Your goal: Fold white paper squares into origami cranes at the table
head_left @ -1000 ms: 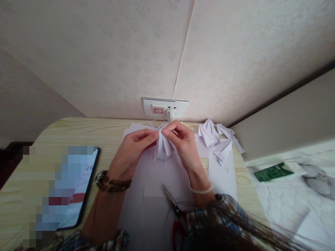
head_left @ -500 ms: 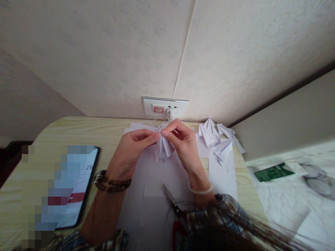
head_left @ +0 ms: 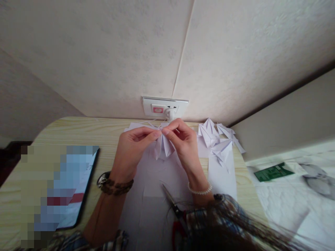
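A white folded paper piece (head_left: 163,147) hangs from my fingertips above white sheets (head_left: 154,181), its pleated points facing down. My left hand (head_left: 136,144) pinches its upper end between thumb and forefinger. From the other side, my right hand (head_left: 181,137) pinches the same end, the two thumbs nearly touching. The fingers hide the top of the fold. Below the hands lie scissors (head_left: 174,205) with red handles, partly covered by a plaid sleeve and strands of hair. To the right, several similar folded paper pieces (head_left: 210,134) rest in a group on the table.
A phone (head_left: 78,195) with a lit screen lies on the wooden table (head_left: 70,130) at left. Behind the hands, a wall socket (head_left: 164,106) holds a white plug and cable. At right, a green packet (head_left: 273,172) lies on a white patterned surface beyond the table edge.
My left hand has shifted slightly right, its wrist turning a little, and its thumb sits closer to the right thumb. Both hands still pinch the folded paper.
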`<action>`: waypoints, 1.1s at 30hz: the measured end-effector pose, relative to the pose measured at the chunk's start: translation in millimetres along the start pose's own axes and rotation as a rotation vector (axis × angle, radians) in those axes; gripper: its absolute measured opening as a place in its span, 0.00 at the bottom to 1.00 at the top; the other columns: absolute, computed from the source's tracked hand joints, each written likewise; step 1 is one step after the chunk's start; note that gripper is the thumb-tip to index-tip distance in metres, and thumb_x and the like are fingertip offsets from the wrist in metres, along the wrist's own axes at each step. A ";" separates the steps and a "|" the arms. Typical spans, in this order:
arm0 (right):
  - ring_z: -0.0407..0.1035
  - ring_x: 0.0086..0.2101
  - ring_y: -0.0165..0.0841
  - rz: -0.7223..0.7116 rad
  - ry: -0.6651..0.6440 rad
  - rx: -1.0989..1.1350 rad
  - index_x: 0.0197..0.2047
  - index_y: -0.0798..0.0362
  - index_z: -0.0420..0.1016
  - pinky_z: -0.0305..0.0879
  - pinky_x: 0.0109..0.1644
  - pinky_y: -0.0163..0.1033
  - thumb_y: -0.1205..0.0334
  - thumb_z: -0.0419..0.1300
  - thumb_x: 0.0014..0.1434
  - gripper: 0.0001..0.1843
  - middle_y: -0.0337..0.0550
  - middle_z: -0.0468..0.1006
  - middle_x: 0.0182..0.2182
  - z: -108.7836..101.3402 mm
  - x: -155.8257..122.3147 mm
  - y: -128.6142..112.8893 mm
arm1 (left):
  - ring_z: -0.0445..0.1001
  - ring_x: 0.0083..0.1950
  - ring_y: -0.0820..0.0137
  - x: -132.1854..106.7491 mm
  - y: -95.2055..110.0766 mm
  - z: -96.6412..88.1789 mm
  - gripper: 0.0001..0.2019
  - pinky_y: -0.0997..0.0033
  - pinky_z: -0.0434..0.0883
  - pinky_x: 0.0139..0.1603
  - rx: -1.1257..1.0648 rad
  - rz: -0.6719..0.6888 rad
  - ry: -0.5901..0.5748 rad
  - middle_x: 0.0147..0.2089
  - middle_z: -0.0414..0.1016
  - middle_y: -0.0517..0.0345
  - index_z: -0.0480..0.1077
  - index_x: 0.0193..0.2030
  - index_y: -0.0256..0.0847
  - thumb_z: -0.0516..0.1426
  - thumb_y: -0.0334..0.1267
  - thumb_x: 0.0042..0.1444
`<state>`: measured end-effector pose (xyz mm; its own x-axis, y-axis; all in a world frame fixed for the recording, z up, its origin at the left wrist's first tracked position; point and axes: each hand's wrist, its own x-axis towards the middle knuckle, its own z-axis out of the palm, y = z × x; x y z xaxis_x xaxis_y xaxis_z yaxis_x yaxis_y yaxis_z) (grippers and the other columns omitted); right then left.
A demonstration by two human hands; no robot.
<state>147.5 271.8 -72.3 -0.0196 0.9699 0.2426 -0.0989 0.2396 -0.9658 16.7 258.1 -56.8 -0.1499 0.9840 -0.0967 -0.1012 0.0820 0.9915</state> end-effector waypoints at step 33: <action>0.62 0.28 0.27 -0.088 0.051 -0.127 0.24 0.52 0.70 0.59 0.35 0.35 0.66 0.62 0.57 0.10 0.33 0.67 0.24 1.0 -1.3 -0.7 | 0.73 0.30 0.71 0.7 0.4 -1.1 0.06 0.75 0.68 0.30 0.074 -0.043 -0.131 0.28 0.78 0.60 0.77 0.25 0.41 0.64 0.39 0.47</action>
<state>146.6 270.3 -71.9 0.0344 0.9449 0.3254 0.0285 0.3246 -0.9454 15.5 258.7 -56.5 -0.0170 0.9912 -0.1316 -0.0312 0.1310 0.9909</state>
